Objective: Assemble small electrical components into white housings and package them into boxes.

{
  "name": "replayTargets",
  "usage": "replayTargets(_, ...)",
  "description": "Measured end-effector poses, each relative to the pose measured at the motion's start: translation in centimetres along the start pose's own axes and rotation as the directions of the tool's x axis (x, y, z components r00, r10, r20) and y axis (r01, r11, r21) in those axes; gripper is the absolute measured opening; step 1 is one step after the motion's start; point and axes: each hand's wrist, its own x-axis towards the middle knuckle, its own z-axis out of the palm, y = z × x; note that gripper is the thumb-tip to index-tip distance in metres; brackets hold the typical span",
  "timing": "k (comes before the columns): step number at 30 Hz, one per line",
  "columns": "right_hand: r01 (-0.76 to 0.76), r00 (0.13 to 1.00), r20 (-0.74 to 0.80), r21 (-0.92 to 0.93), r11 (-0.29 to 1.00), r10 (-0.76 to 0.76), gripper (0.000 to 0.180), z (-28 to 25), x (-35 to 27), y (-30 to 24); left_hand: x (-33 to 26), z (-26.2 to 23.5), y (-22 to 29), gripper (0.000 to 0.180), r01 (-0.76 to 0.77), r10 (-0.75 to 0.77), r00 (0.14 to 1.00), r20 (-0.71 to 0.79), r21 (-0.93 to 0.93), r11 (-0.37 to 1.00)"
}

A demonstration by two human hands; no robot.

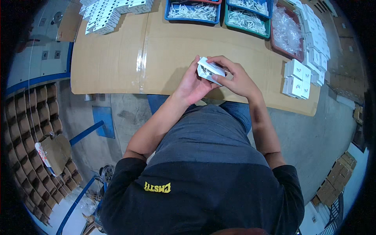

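White and small, the carton (210,70) sits above the near edge of the cardboard-covered table (117,58), cradled in the clasping left hand (192,84), its long axis slanting toward the right hand (237,80), whose fingertips pinch its open end.

The small white box (210,70) is half covered by the left hand (194,83) and right hand (234,79), its contents too small to tell. The blue tray (192,11) is cut off at the top edge.
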Motion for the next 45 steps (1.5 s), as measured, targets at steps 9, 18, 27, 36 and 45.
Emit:
replayTargets(9, -0.035, 0.989, -0.089, 0.644, 0.764, 0.120, 0.052, -0.8, 2.0, 3.0, -0.4, 1.2, 0.2, 0.072, 0.026, -0.029, 0.997, -0.075, -0.033, 0.999)
replayTargets(18, -0.161, 0.983, -0.027, 0.337, 0.928, 0.181, 0.048, -0.8, 2.4, 2.6, 0.0, 1.2, 0.5, 0.071, 0.067, -0.070, 0.997, -0.029, -0.086, 0.994)
replayTargets(27, -0.078, 0.997, 0.037, 0.288, 0.955, 0.071, 0.044, 0.1, 2.3, 2.0, 0.3, 0.2, 0.9, 0.067, 0.091, -0.094, 0.996, -0.007, -0.195, 0.976)
replayTargets(36, -0.118, 0.987, 0.132, 0.204, 0.972, 0.092, 0.044, -1.0, 2.5, 2.3, 0.2, 0.0, 1.3, 0.061, 0.132, -0.147, 0.988, -0.050, -0.224, 0.966)
replayTargets(45, 0.010, 0.988, 0.154, 0.060, 0.998, -0.019, 0.044, -0.3, 2.3, 2.2, 0.1, 0.1, 1.2, 0.042, 0.046, -0.093, 0.972, -0.214, -0.215, 0.975)
